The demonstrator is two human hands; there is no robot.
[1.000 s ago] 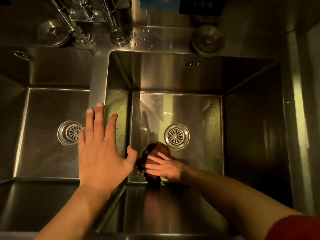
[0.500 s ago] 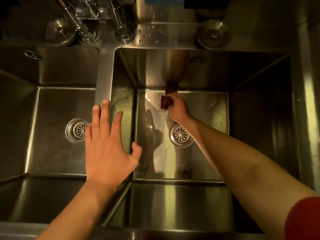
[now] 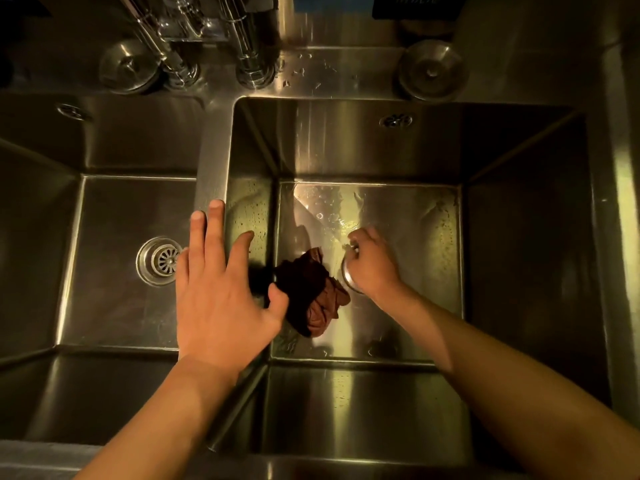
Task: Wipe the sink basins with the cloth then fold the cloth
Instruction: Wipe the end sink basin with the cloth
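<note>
While both forearms reach down from 6 o'clock, the scene reads as follows.

Sink: brushed stainless steel with 2 square-cornered basins, the left basin [image 3: 114, 258] and the larger right basin [image 3: 408, 237], split by a flat steel divider [image 3: 212, 161].

Left hand [image 3: 221, 299]: flat on the divider, fingers straight and spread toward 12 o'clock, thumb out toward 3 o'clock; released, holding nothing.

Right hand [image 3: 372, 263]: low in the right basin over its drain, fingers curled under; a glint of metal shows at the knuckles, but whether it grasps anything I cannot tell.

Cloth [image 3: 311, 296]: dark brown, soft and crumpled into a loose heap on the floor of the right basin, at 9 o'clock from the right hand and just beside it; whether they touch is unclear.

Left drain [image 3: 160, 260]: round ribbed strainer, shiny.

Basin floor: wet, with droplets and streaks catching light toward 12 o'clock.

Back ledge at 12 o'clock: chrome tap columns [image 3: 252, 46] and 2 domed steel plugs [image 3: 431, 69].
</note>
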